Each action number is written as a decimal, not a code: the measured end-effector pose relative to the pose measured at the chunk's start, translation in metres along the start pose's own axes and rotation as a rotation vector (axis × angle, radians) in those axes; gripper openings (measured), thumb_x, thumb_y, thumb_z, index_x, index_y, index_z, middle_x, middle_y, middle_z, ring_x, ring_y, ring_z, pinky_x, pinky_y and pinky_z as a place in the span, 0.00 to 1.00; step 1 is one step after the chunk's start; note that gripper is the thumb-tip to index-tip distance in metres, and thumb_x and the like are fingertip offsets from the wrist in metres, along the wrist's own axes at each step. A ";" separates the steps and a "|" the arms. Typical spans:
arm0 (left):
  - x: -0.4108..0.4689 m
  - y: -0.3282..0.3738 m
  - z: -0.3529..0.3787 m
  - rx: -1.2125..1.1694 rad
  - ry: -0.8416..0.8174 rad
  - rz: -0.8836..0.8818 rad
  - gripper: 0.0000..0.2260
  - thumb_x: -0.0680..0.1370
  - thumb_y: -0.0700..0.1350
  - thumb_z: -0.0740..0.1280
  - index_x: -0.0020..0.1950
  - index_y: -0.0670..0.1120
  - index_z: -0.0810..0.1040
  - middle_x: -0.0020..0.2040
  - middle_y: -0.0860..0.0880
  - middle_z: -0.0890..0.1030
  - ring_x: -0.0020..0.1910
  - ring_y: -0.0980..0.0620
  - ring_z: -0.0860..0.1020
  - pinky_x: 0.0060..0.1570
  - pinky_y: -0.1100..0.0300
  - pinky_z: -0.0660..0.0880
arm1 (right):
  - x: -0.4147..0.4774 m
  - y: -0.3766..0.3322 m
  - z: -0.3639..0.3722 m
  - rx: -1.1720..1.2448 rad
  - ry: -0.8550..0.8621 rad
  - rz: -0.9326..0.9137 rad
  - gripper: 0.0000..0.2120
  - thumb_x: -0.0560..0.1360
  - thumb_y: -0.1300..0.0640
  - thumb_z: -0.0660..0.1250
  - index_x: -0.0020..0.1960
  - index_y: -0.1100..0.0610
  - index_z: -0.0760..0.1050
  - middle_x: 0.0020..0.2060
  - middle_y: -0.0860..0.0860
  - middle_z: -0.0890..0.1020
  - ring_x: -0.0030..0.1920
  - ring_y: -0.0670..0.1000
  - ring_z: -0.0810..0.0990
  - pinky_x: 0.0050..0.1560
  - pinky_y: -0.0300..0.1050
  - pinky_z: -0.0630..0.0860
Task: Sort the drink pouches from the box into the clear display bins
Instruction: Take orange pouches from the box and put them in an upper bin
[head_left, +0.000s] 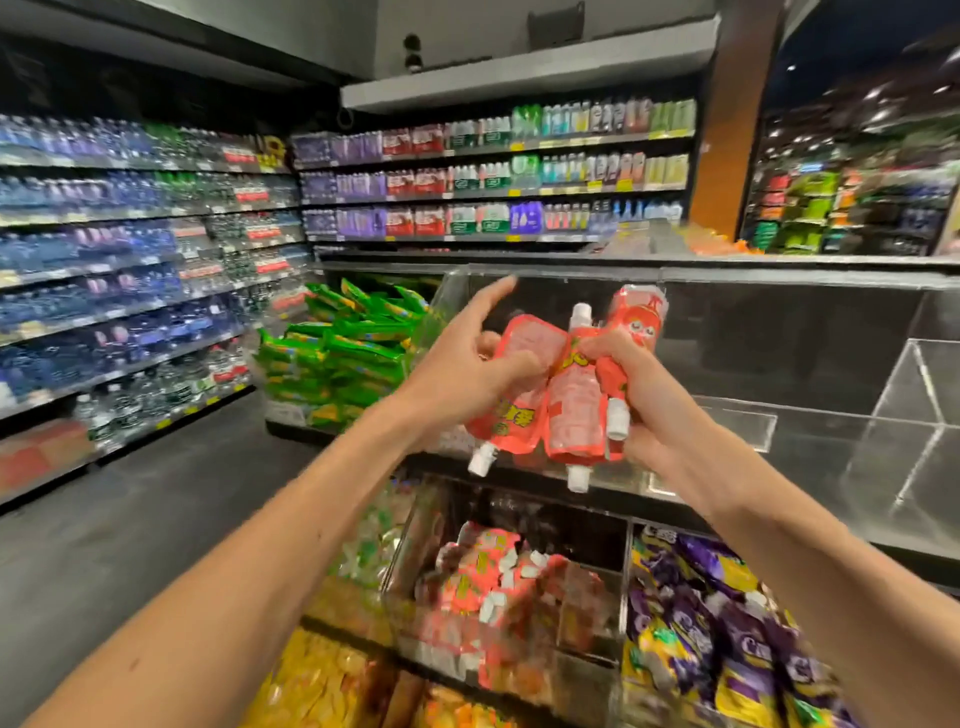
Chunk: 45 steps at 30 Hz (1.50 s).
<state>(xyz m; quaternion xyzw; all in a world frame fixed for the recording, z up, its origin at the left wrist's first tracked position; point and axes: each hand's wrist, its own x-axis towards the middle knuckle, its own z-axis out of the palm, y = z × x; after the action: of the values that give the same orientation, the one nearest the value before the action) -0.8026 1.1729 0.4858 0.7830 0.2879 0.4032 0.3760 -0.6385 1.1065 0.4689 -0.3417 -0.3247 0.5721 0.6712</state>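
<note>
Now the right grip (639, 400), a bare hand, has its fingers curled tight round a bunch of red drink pouches (558, 400). The left grip (467, 364) pinches the pouch on the left side of the bunch with its thumb and bent fingers, and one finger sticks up. The bunch is up in the air in the middle, between the two hands, just in front of the upper clear bin (737, 410). Some white caps (578, 478) point down and one points up, so the pouches lie mixed up in the bunch. I think these pouches are soft and squishy and not heavy. Their shiny skin could slip, so one might slide out if the hold gets loose. The best place to hold one looks like the flat middle, or the hard neck under the cap, without squeezing too much. Below the hands, a lower clear bin (402, 566) has more red pouches (483, 587) in it, and that looks like the right home for these. To its right lie purple pouches (727, 623). Near and low are yellow packs (311, 686), and further left is a heap of green packs (337, 353). Far behind stand shelves of bottles (493, 176). I cannot see the box.
</note>
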 end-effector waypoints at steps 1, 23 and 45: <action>0.013 0.001 -0.008 0.057 -0.076 0.068 0.30 0.68 0.49 0.70 0.70 0.58 0.70 0.49 0.44 0.84 0.43 0.54 0.80 0.49 0.50 0.80 | 0.009 -0.002 0.004 -0.024 0.010 -0.020 0.23 0.66 0.61 0.71 0.60 0.61 0.72 0.45 0.60 0.82 0.41 0.58 0.85 0.39 0.54 0.82; 0.213 -0.128 -0.023 0.934 -0.606 0.704 0.14 0.72 0.33 0.63 0.54 0.47 0.73 0.48 0.46 0.81 0.46 0.43 0.78 0.41 0.55 0.68 | 0.100 -0.022 0.023 -0.221 0.423 -0.251 0.14 0.69 0.60 0.72 0.54 0.62 0.79 0.46 0.62 0.80 0.45 0.59 0.80 0.47 0.57 0.81; 0.204 -0.120 -0.013 1.067 -0.758 0.293 0.12 0.74 0.53 0.70 0.51 0.52 0.69 0.48 0.50 0.76 0.47 0.48 0.75 0.46 0.52 0.75 | 0.112 -0.022 0.007 -0.279 0.468 -0.104 0.21 0.69 0.56 0.74 0.59 0.62 0.76 0.49 0.61 0.83 0.48 0.60 0.84 0.56 0.62 0.79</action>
<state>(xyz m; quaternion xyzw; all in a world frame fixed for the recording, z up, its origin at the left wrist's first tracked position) -0.7273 1.3975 0.4772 0.9801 0.1865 -0.0505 -0.0461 -0.6169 1.2153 0.4963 -0.5367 -0.2534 0.3921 0.7029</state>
